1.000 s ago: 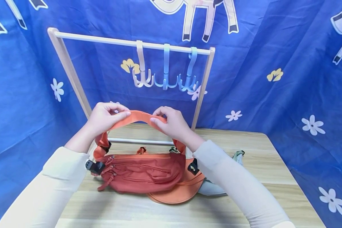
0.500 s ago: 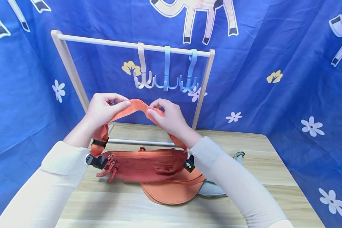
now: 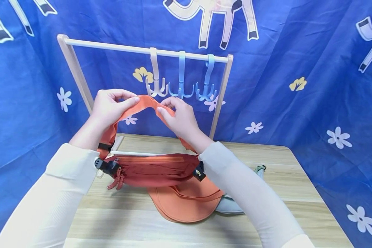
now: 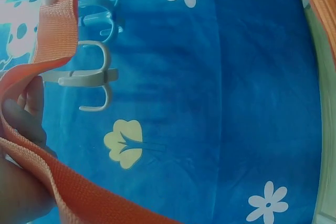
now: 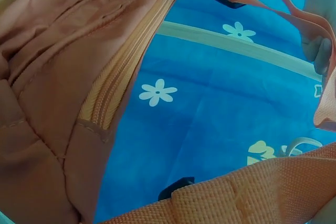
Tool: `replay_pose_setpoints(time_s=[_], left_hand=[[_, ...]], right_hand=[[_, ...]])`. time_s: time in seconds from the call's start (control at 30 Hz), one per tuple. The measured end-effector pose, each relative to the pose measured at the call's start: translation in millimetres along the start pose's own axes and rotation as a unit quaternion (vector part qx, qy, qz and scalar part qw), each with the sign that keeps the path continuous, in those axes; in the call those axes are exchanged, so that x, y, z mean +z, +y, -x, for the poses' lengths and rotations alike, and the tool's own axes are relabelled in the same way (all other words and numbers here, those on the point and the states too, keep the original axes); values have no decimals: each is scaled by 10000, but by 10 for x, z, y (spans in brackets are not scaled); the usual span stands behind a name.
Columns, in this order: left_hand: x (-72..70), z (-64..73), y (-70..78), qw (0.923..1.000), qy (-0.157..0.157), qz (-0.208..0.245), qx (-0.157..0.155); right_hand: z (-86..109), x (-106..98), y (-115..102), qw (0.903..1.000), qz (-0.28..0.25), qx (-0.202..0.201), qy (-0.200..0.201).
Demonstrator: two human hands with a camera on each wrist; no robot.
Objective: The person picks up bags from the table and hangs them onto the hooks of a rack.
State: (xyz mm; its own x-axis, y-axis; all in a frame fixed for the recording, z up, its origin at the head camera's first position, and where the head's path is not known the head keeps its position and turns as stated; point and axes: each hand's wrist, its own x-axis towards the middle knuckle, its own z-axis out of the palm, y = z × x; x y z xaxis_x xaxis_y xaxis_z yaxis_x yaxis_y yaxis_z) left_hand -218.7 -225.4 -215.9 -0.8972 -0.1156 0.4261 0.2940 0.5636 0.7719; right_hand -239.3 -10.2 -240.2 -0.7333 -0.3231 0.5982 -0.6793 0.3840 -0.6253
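Note:
A red waist bag [image 3: 158, 172] hangs by its orange strap [image 3: 145, 100], which arches up between both hands. My left hand [image 3: 111, 108] pinches the strap's left part between thumb and fingers; my right hand [image 3: 181, 117] pinches it a short way to the right. Black buckles show at the bag's two ends, and red zipper pulls dangle at its left. Seen from the right wrist, the bag's orange zipper [image 5: 123, 66] runs along its top. Behind the raised strap, a pale hook [image 3: 156, 91] and two blue hooks [image 3: 181, 91] hang from a rack bar.
The rack [image 3: 111, 44] has wooden side posts and stands on the wooden table [image 3: 276, 193]. Below the bag lies an orange cap [image 3: 189, 210], overlapping a pale blue cap [image 3: 230, 206] partly hidden by my right forearm. Blue patterned cloth [image 3: 272, 93] surrounds the table.
Both hands have risen with the strap, nearer the hooks. The bag has come up with them, turning its zipper side upward and uncovering more of the orange cap.

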Motion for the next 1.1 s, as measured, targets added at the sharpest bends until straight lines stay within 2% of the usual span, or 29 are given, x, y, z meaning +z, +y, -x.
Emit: replay_pose_setpoints(time_s=[0.17,0.3,0.5,0.7,0.97,1.1], left_hand=[[2,-74,45,9997,75,147,-202],[13,-128,76,9993,177,238,-232],[46,-206,103,9979,416,465,-182],[92,-265,156,9943,762,741,-14],[130,-343,204,9865,1063,1240,-152],[148,-392,200,9842,1236,1267,-70]], right_hand=[[-54,17,-2,9999,-12,38,101],[-102,34,-10,9997,15,48,226],[-178,65,-16,9987,11,0,519],[-273,96,-16,9967,-212,214,751],[-383,142,-25,9942,-354,286,969],[-426,165,-38,9933,-369,278,1060]])
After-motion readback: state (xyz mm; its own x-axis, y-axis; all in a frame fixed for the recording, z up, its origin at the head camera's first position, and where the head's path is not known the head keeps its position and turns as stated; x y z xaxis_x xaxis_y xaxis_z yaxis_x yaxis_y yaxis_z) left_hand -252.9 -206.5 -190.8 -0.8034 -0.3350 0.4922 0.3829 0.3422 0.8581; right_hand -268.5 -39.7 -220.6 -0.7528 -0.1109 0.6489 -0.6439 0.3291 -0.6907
